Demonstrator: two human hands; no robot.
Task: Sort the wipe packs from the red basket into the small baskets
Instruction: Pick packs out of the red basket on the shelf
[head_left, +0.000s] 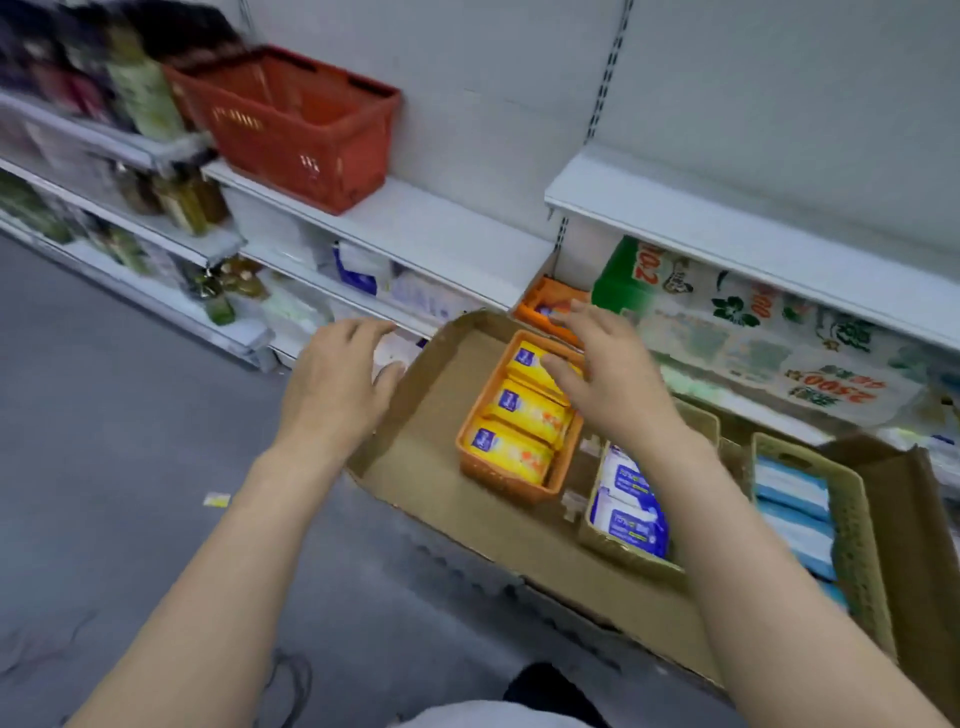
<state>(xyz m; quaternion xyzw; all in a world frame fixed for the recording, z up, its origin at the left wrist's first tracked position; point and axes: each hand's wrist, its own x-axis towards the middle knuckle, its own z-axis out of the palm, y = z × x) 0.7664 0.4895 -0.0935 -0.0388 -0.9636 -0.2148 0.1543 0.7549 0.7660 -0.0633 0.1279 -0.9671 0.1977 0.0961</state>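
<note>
Both your hands, left hand (337, 384) and right hand (608, 384), hover with fingers spread, gripping nothing; yellow wipe packs (519, 415) under right fingers, labels unreadable.

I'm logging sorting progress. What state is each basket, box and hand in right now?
red basket: on shelf, upright, contents hidden
orange basket: holds yellow packs
tan basket: holds white-blue packs
right tan basket: holds blue packs
cardboard box: open
left hand: open, empty
right hand: open, empty
</note>
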